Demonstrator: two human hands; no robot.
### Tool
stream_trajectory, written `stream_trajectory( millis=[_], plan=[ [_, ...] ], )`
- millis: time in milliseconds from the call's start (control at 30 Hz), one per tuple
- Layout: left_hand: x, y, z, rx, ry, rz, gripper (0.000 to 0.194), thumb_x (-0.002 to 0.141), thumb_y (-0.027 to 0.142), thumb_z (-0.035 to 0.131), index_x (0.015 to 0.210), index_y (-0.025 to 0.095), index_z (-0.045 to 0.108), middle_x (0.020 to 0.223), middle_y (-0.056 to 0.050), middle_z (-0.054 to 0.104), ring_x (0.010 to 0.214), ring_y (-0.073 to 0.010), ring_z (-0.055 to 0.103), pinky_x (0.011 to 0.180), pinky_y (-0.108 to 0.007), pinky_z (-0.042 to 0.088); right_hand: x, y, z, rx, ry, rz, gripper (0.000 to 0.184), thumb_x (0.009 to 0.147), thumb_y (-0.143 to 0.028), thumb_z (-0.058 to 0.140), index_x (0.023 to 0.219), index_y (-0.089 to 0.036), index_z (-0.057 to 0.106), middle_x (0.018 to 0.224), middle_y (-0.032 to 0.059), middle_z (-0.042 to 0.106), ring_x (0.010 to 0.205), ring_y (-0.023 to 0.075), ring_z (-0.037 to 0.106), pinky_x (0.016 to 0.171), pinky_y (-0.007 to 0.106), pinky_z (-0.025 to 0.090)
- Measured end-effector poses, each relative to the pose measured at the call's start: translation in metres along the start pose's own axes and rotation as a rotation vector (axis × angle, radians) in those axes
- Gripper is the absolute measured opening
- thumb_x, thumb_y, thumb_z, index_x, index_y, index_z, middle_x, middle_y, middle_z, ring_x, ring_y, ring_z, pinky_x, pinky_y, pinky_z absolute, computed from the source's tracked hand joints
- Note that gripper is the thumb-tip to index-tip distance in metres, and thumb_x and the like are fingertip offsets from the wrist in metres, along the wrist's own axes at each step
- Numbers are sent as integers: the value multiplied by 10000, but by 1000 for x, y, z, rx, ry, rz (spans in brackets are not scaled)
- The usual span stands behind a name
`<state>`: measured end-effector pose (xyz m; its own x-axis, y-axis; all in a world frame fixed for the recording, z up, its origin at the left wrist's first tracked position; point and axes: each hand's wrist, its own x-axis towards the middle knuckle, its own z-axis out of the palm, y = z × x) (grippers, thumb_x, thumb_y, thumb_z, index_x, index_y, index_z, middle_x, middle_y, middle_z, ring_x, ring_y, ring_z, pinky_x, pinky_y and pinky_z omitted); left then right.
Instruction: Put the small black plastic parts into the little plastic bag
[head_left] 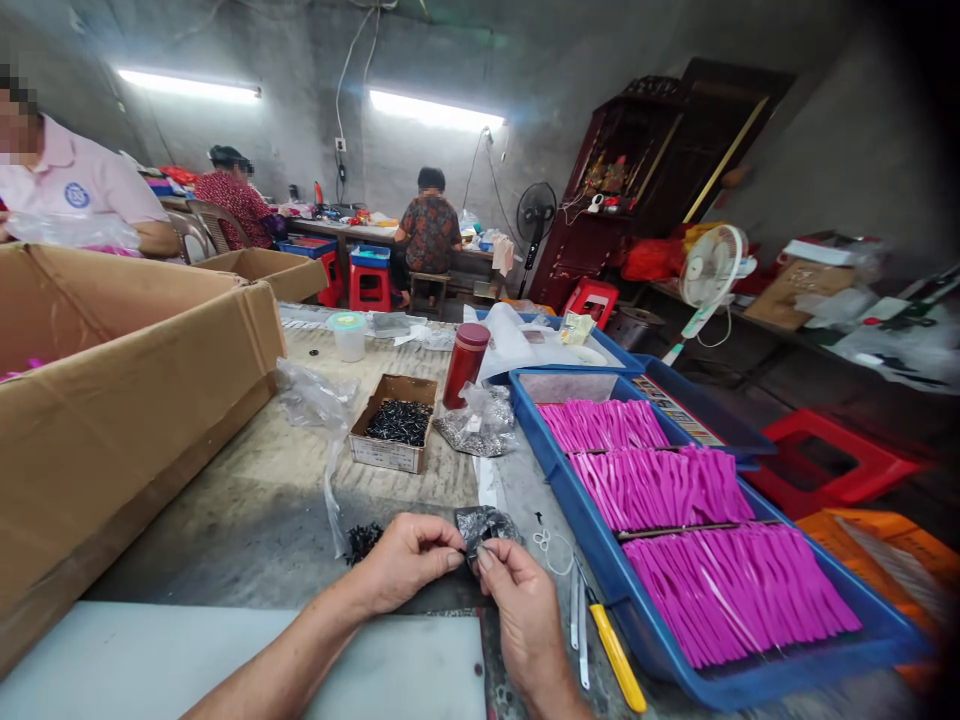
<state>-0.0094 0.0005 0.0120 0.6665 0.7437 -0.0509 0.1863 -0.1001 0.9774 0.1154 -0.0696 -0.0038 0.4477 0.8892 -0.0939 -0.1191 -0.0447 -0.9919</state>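
A small crumpled black plastic bag (491, 524) lies on the worktable in front of me. My left hand (409, 562) pinches at its near left edge, thumb against forefinger. Close beside it, my right hand (519, 605) has thumb and fingers closed on the bag's near edge. What is inside the bag cannot be made out. Just left of my left hand is a heap of small black parts (364, 541). To the right of my right hand lie a yellow-handled tool (616, 655), thin metal strips (579, 625) and a loop of white elastic or cord (553, 552).
A blue tray (600, 565) of magenta strips (735, 590) stands at right. Ahead are a small carton (386, 457) of black parts, a red canister (466, 365) and a clear bag (476, 425). A large cardboard box (150, 430) borders the left; co-workers sit beyond.
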Motion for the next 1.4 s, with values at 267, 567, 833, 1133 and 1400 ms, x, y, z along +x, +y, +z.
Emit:
stream_trajectory(
  millis=[267, 567, 833, 1133, 1400],
  plan=[
    [-2, 1, 3, -146, 15, 1, 174, 630, 271, 583, 629, 97, 595, 559, 13, 533, 542, -93, 438, 546, -193, 345, -1, 7, 1, 43, 11, 5, 170, 602, -317, 595, 593, -151, 561, 463, -54, 421, 451, 87, 349, 437, 203, 298],
    [-1, -2, 3, -181, 21, 27, 149, 631, 246, 592, 633, 97, 599, 568, 7, 558, 544, -94, 461, 550, -192, 356, 0, 16, 3, 86, 27, -10, 193, 623, -339, 597, 591, -154, 552, 472, -54, 422, 462, 91, 358, 451, 204, 302],
    [-1, -1, 6, -142, 58, 51, 135, 634, 234, 589, 621, 101, 609, 571, -5, 592, 550, -109, 500, 556, -198, 382, -2, 15, 4, 73, 56, 3, 221, 615, -363, 596, 578, -151, 543, 463, -57, 410, 456, 90, 350, 452, 208, 292],
    [-3, -3, 9, 11, 117, 118, 114, 665, 191, 567, 637, 106, 639, 599, -28, 633, 582, -126, 548, 580, -199, 417, -5, 19, 6, 235, 25, 65, 263, 633, -396, 596, 587, -146, 528, 458, -51, 419, 450, 79, 336, 441, 204, 273],
    [-2, -3, 10, 100, 165, 137, 113, 661, 182, 561, 633, 115, 647, 599, -26, 634, 579, -127, 551, 579, -196, 421, -5, 13, 9, 366, 31, 114, 255, 601, -379, 636, 583, -146, 535, 478, -46, 447, 453, 71, 340, 445, 198, 285]
  ],
)
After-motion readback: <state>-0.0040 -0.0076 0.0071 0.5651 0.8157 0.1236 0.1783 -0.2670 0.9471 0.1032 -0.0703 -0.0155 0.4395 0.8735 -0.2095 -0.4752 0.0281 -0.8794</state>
